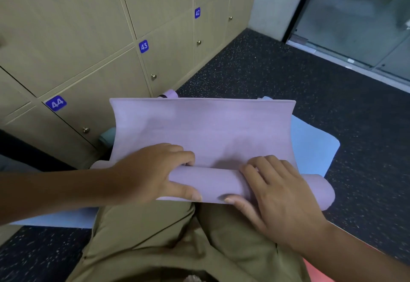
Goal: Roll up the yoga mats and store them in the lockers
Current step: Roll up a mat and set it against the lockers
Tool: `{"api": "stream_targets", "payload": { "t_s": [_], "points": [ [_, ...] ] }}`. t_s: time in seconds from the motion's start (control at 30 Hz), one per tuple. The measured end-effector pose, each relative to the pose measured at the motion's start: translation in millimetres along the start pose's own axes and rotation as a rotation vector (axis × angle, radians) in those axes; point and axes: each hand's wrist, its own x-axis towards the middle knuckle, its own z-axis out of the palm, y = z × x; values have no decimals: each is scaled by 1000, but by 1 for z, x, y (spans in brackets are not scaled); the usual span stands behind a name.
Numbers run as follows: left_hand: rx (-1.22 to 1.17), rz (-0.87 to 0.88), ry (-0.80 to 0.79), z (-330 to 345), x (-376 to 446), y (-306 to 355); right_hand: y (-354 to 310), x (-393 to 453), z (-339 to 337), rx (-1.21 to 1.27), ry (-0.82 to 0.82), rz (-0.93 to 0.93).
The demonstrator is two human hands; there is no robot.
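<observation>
The purple mat [206, 126] lies on the floor [277, 68] in front of my knees, over a blue mat [310, 139] and close to the lockers [93, 44], with its near end already wound into a roll. It looks soft, light and springy, so I judge it best gripped across the roll near both ends, or it will loosen. My left hand [155, 170] and right hand [273, 190] both curl over the roll, fingers on top, thumbs tucked at the near side.
</observation>
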Motion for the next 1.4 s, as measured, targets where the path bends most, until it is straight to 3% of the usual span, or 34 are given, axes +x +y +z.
{"api": "stream_targets", "payload": {
  "t_s": [0.17, 0.33, 0.47, 0.6, 0.93, 1.13, 1.23, 1.4],
  "points": [
    [-36, -50, -55, -5, 3, 0, 2, 2, 6, 28, -29, 3],
    [135, 142, 242, 1, -5, 2, 6, 11, 5, 95, -83, 33],
    [226, 183, 326, 10, -9, 5, 13, 24, 0, 124, -184, 74],
    [147, 93, 294, 10, -6, 1, 19, 34, -1, 143, -243, 72],
    [-67, -61, 131, -6, 13, -5, 17, 24, 0, 105, -115, 26],
    [-213, -142, 22, -21, 31, -6, 19, 25, 3, 178, -175, 113],
    [-155, -139, 102, -20, 29, -6, 24, 37, 0, 212, -268, 129],
    [25, 10, 243, -9, 14, -1, 35, 54, -5, 329, -410, 202]
  ]
}}
